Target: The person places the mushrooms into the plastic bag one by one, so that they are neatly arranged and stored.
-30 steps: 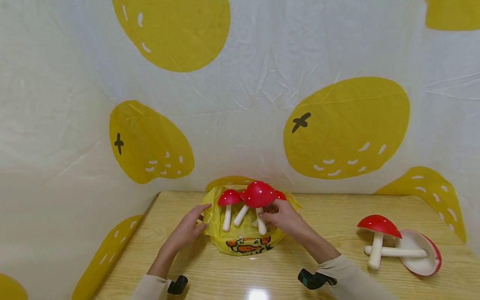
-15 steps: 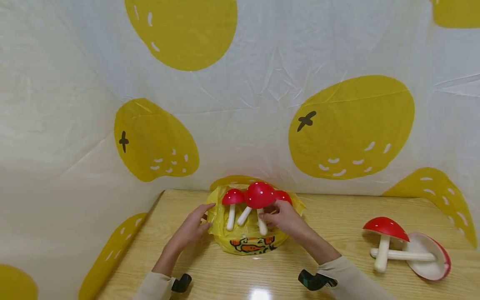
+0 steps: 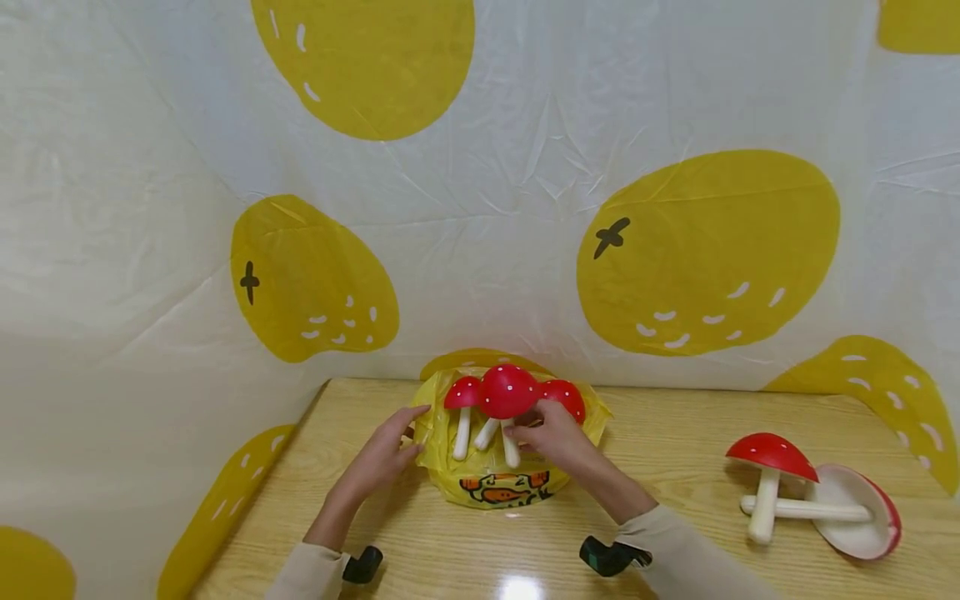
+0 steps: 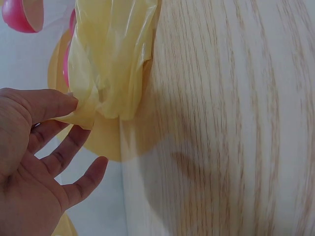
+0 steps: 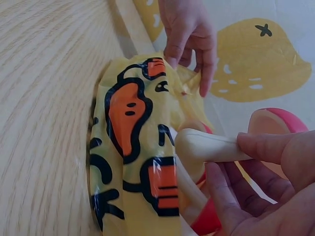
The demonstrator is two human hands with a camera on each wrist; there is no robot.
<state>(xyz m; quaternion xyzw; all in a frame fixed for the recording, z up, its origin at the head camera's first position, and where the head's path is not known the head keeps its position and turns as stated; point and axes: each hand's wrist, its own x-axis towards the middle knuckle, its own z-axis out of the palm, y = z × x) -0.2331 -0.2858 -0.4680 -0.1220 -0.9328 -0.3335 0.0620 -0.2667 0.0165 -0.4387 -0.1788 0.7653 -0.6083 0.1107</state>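
Note:
A yellow plastic bag [image 3: 444, 487] with a cartoon duck print stands with its mouth spread on the table. My left hand [image 3: 382, 450] pinches the bag's left edge; in the left wrist view the thumb lies on the thin yellow film [image 4: 81, 110]. Thumb and fingers of my right hand [image 3: 566, 437] grip the white stem [image 5: 211, 145] of a toy mushroom [image 3: 508, 392], its red dotted cap upward, over the bag's mouth. Inside the bag lean a toy mushroom on the left [image 3: 462, 393] and another red cap on the right [image 3: 566, 398]. A further white stem [image 3: 486, 435] shows partly behind the held mushroom.
Two more toy mushrooms lie crossed at the table's right: one cap up [image 3: 772, 454], the other on its side with its pale underside [image 3: 832, 500] showing. The wood table [image 3: 645, 467] ends at a lemon-patterned cloth wall [image 3: 480, 275] behind and at the left.
My right hand has shifted a little left with the toy mushroom, uncovering more of the red cap on the right. The left hand keeps its place at the bag's edge.

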